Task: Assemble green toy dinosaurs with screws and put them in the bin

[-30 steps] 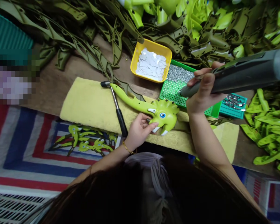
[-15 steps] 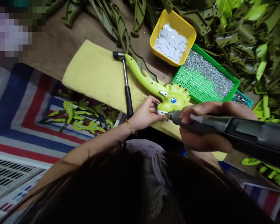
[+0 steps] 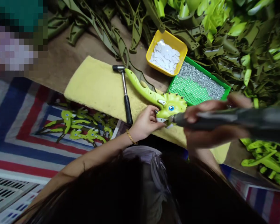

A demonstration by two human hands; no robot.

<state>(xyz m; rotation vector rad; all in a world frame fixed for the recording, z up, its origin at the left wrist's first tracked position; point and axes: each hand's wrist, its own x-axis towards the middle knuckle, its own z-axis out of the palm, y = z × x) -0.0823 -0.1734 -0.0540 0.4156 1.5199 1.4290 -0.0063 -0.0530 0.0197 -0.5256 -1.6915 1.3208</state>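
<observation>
A lime-green toy dinosaur with a frilled head and a blue eye lies on a yellow cloth pad. Its snout is gripped between the thumb and fingers of my left hand. My right hand is wrapped round a dark power screwdriver, blurred by motion. The tool's tip is by the toy's snout; whether it touches cannot be made out. Beside the toy's tail end rests a hammer with a black grip, left of my left hand.
Behind the toy stand a yellow bowl of white discs and a green basket of screws. Olive plastic parts heap up at the back right. Finished-looking green toys lie in a striped-lined bin below the table's left edge.
The whole view has shifted, so the table items appear lower. The screwdriver and my right hand have moved slightly right and are more blurred. My left hand keeps its hold on the toy's snout.
</observation>
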